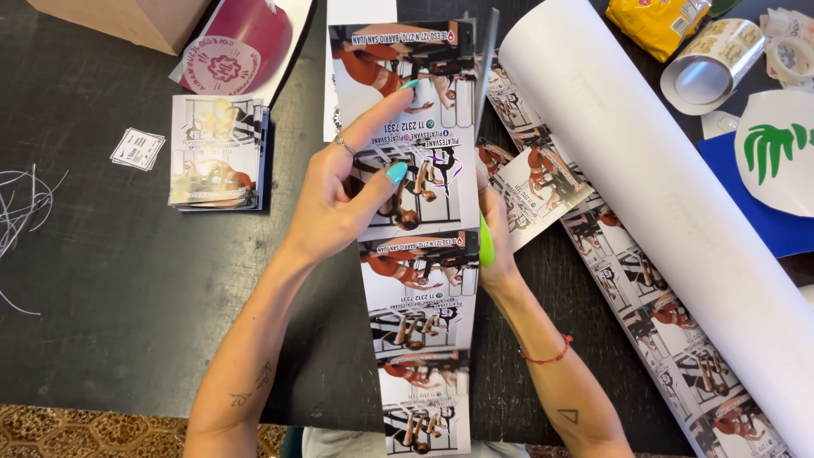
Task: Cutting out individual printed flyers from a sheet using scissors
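Fingers of the left hand (339, 199) are pinched on a printed strip (420, 280); green-handled scissors (485, 170) are gripped by the right hand (496, 242) at three o'clock.

Black bench (127, 280), seen from above. Left hand (339, 199): pinches a long strip of printed flyers (420, 314) near its upper part, thumb on the print. Right hand (496, 242): grips green-handled scissors (486, 136) (blades raised along the strip's right edge). Stack of cut flyers (218, 153): left of the hands. White paper roll (661, 195), uncut printed sheet (661, 322) beneath it: right side. Cardboard box (127, 19): top left corner.
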